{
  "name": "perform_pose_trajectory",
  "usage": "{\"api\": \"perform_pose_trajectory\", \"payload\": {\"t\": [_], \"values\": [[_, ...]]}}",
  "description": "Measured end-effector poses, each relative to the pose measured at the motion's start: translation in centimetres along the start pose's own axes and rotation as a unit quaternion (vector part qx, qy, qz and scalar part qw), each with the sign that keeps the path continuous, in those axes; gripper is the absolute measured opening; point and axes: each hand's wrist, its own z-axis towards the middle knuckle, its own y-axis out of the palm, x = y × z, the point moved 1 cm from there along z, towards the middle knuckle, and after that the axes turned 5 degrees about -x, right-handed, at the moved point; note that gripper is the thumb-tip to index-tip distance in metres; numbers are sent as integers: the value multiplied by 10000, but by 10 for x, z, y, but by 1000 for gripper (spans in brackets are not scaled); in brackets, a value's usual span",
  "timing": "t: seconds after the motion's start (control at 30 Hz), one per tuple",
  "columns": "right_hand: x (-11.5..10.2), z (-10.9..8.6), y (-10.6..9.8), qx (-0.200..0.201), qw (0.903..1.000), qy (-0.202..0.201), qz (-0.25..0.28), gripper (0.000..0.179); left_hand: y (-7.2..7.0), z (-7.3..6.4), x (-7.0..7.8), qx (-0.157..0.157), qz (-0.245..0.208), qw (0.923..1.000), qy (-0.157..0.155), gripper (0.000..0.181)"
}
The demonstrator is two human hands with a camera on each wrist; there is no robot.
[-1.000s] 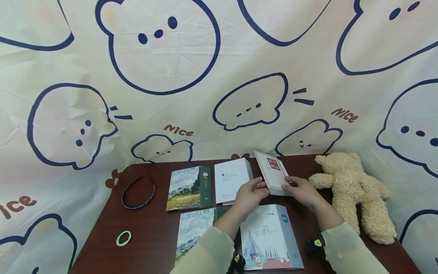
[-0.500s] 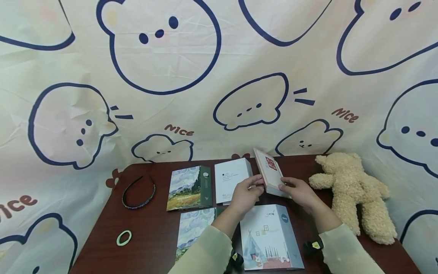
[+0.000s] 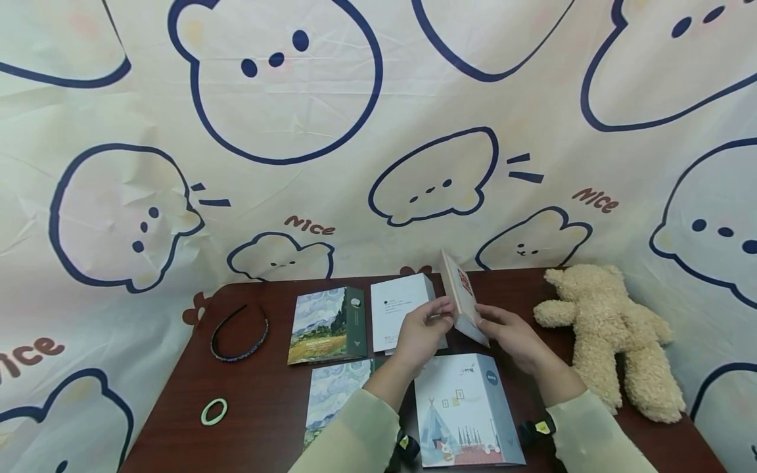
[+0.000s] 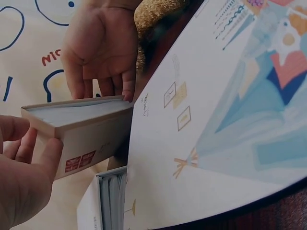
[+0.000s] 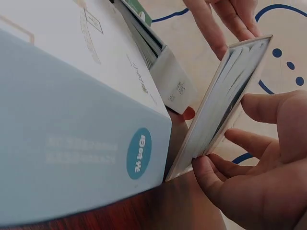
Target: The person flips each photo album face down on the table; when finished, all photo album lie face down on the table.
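A cream hardcover album (image 3: 460, 295) with a red printed block on its cover stands tilted at the back of the table, held between both hands. My left hand (image 3: 421, 334) pinches its left side; the left wrist view shows the thumb on the cover and curled fingers round the edge. My right hand (image 3: 513, 335) holds the opposite side, and in the right wrist view its fingers (image 5: 206, 175) grip near the lower corner. White, sleeve-like pages (image 5: 220, 103) show between the covers. Part of the red block is hard to see in the head view.
Left of the held album lies a white album (image 3: 399, 312), then a landscape-covered one (image 3: 319, 322). A second landscape album (image 3: 334, 394) and a large white-and-blue one (image 3: 458, 420) lie nearer. A teddy bear (image 3: 603, 328), headband (image 3: 239, 358) and green ring (image 3: 213, 412) are also there.
The album has turned from showing its cover broadly to standing more edge-on, its right side swinging left. My right hand has moved left with it; my left hand has shifted slightly left.
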Motion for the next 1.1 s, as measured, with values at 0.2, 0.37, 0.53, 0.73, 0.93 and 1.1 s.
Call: {"api": "perform_pose_trajectory", "payload": {"t": [0.2,0.37,0.53,0.73,0.93,1.1], "values": [[0,-1,5,-81,9994,-148,299,60,-1,0,2,-14,29,10000,70,37],[-2,-3,8,-180,9982,-211,534,57,0,-1,7,21,119,9999,14,37],[-5,-3,11,-297,9965,-260,731,54,2,-2,11,57,171,9998,-24,36],[-7,-3,12,-416,9953,-259,836,55,3,-2,13,86,235,9997,-23,36],[-9,-4,14,-512,9936,-208,985,59,4,-3,15,47,198,9998,83,36],[-10,-3,15,-568,9925,-194,1066,60,5,-4,16,29,191,9998,72,37]]}}
